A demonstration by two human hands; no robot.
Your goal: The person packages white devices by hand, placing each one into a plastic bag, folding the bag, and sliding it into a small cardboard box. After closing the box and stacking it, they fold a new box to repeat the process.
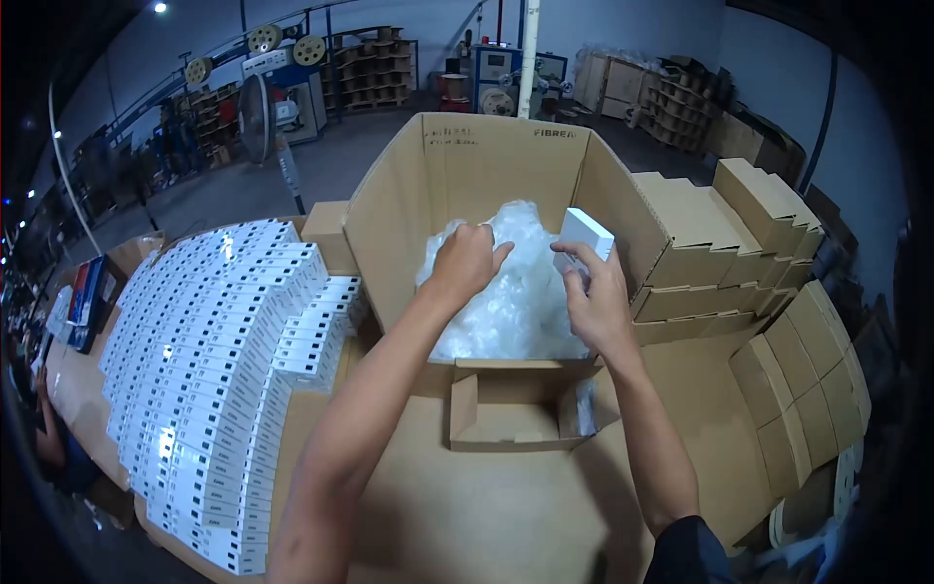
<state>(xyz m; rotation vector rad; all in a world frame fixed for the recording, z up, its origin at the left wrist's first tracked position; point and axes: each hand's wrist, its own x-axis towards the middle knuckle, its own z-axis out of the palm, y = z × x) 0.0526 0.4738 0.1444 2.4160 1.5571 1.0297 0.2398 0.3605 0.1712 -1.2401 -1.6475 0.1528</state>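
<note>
cardboard (438, 506), flat and brown, spans six o'clock; stacked white cartons (195, 380) fill nine; grey workshop floor (379, 131) twelve. right hand (598, 302) grips a slim white rectangular box (586, 234) at one; left hand (469, 261) curls above clear crumpled plastic (516, 302), grasp hidden.

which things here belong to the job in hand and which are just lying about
Likely in the job:
- white box in right hand
- stacked white boxes
- clear plastic
- big carton
- small carton

Probably just about:
- fan
- blue machine
</note>
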